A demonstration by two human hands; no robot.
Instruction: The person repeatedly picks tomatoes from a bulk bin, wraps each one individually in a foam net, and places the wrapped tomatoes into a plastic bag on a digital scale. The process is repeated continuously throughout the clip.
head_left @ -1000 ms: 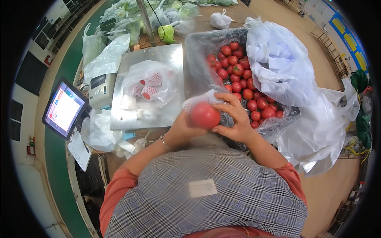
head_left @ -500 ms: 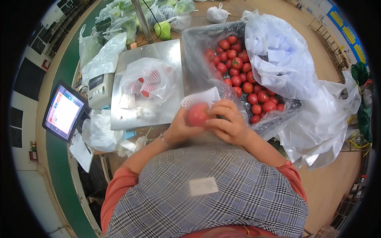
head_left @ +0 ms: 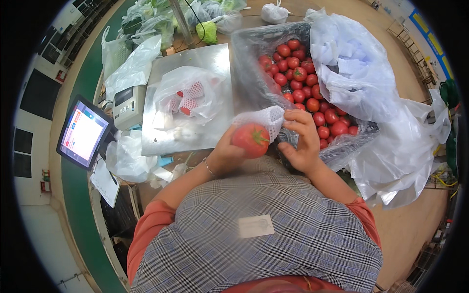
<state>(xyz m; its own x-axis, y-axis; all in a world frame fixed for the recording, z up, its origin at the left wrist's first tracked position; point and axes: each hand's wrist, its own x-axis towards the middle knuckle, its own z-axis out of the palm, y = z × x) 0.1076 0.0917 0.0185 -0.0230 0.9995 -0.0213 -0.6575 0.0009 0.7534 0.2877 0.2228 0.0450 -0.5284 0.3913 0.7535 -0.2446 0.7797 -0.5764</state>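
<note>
A ripe red tomato [head_left: 252,140] with a green stem end rests in my left hand [head_left: 226,155], whose fingers curl round it. Just behind it is a white foam net sleeve [head_left: 268,120], its far end widened; part of it is hidden by the tomato. My right hand [head_left: 304,142] is open beside the sleeve, fingertips at its edge and thumb spread apart below. On the steel scale plate [head_left: 161,141] lies a clear plastic bag [head_left: 207,105] holding several tomatoes in white netting. A plastic-lined crate [head_left: 246,49] full of loose tomatoes [head_left: 299,74] stands beyond my right hand.
White plastic sheeting [head_left: 351,78] drapes over the crate's right side. Left of the scale are a label printer [head_left: 129,107], a lit screen [head_left: 84,133] and loose bags [head_left: 131,158]. Bagged greens [head_left: 146,24] and a metal pole [head_left: 181,22] stand at the back.
The tomato has turned so its green stem end shows. My right hand has come off the tomato and opened, moving right to the sleeve's end. The view has shifted slightly.
</note>
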